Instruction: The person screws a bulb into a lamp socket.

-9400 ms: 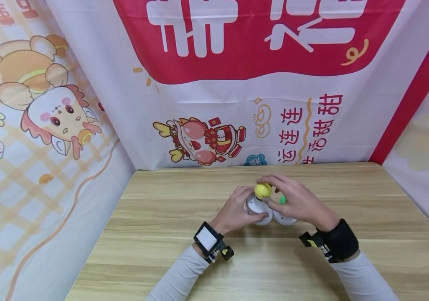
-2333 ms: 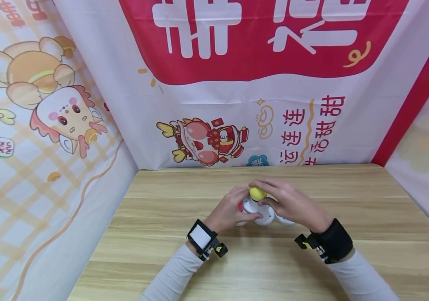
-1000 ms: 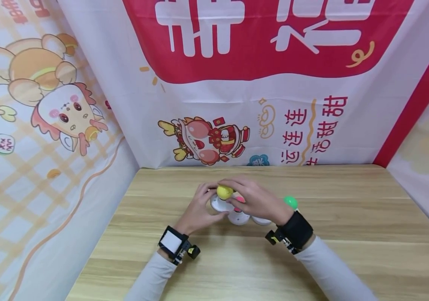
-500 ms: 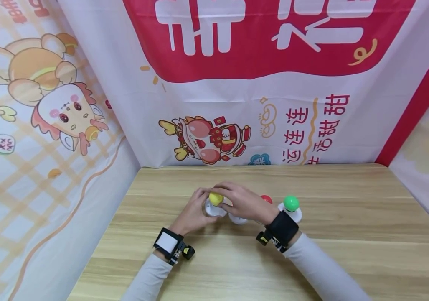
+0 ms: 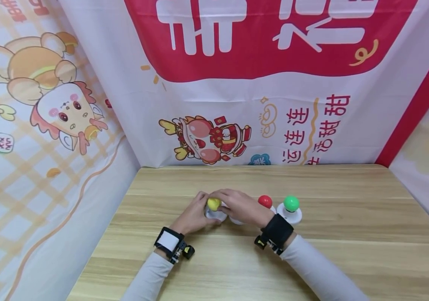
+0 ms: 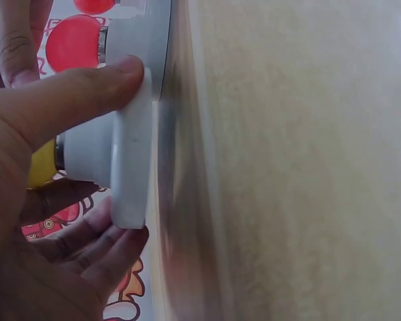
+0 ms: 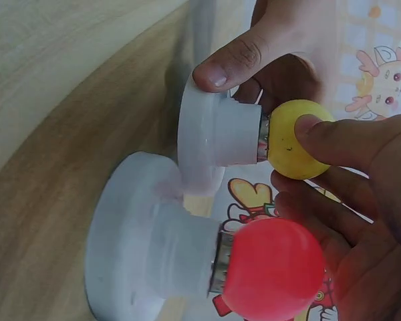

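Observation:
A yellow light bulb stands in a white lamp holder at the left end of a row. My left hand grips the holder's round base, thumb on the near rim and fingers around the far side. My right hand pinches the yellow bulb between thumb and fingers. Beside it, a pinkish-red bulb sits in another white holder; in the head view my right hand hides most of that one. In the left wrist view the held base is close to the table; contact is unclear.
To the right of my right hand stand a red bulb and a green bulb in white holders. The wooden table meets a printed cloth backdrop behind and cloth at both sides.
Both hands have carried the yellow bulb and its holder leftward, from behind the other holders to the row's left end, then lowered it. The red and green bulbs have come into view.

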Available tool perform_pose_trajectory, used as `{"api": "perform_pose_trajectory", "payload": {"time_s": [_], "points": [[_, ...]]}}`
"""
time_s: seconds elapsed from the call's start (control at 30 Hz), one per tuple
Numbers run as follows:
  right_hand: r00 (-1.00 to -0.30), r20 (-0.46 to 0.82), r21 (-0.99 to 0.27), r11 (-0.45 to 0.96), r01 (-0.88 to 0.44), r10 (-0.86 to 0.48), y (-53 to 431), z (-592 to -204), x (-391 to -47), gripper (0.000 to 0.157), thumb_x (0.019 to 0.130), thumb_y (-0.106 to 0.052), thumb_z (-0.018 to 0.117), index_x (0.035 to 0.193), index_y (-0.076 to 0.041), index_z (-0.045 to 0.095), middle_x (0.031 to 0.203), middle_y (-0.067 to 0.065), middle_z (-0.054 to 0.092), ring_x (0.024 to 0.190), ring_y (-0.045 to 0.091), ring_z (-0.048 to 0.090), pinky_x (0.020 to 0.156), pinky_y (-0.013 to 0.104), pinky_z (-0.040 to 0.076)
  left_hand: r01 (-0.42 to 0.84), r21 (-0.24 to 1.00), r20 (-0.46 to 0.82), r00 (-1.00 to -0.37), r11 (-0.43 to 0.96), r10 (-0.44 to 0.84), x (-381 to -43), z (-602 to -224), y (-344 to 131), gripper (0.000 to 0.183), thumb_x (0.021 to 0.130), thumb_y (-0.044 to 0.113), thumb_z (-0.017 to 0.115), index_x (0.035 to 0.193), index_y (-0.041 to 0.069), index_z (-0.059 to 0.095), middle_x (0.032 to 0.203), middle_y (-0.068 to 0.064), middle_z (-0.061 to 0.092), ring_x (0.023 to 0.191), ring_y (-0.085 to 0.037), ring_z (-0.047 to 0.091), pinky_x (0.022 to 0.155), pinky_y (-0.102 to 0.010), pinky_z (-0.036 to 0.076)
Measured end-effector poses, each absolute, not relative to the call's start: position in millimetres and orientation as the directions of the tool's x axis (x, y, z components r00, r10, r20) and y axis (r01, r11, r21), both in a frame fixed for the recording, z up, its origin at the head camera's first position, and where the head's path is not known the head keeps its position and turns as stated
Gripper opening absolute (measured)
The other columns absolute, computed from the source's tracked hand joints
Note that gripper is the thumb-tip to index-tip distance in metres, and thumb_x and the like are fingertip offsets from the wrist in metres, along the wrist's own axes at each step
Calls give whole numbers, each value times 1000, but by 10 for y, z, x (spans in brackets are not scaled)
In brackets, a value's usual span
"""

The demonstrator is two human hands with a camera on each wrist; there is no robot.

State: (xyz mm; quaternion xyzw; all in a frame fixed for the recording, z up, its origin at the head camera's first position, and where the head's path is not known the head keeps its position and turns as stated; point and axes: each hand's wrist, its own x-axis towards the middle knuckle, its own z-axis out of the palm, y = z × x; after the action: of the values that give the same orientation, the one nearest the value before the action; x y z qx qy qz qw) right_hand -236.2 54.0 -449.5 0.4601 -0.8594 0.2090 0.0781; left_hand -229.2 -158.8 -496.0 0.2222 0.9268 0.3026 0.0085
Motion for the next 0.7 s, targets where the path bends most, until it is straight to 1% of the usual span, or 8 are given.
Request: {"api": "perform_pose_trajectory", "payload": {"time_s": [0.23,0.47,0.57,0.7], "points": [[-570,313,-271,503,-820,-760,531,-4530,-2364,52,88,-19,71,137,-14,53,134,3,57,122,14,51,101,35,47,399,544,77,-899,738,430,-2325,-4988,-1581,85,70,42,83,142,16,45,118,1,45,102,-14,49,91,-32,50],[-582,292,-247,528,-813,-759,526,-4566,-2387,52,89,-21,69,138,-14,52,135,2,57,122,14,51,101,36,46,385,528,58,-906,757,419,-2329,-5010,-1580,86,70,46,82,141,15,44,118,1,48,105,-14,48,92,-33,48],[-578,287,-234,529,-815,-764,535,-4555,-2385,55,90,-22,68,141,-13,49,138,4,54,124,16,49,102,37,46,391,527,62,-903,754,425,-2328,-5013,-1586,89,71,45,82,143,15,40,123,0,49,109,-14,47,95,-33,47],[-555,312,-215,512,-832,-771,607,-4481,-2356,58,92,-27,66,144,-12,44,146,8,47,129,19,44,104,39,44,423,533,85,-889,733,451,-2316,-4976,-1610,95,73,46,80,149,16,31,134,-4,46,118,-17,43,100,-37,45]]}}
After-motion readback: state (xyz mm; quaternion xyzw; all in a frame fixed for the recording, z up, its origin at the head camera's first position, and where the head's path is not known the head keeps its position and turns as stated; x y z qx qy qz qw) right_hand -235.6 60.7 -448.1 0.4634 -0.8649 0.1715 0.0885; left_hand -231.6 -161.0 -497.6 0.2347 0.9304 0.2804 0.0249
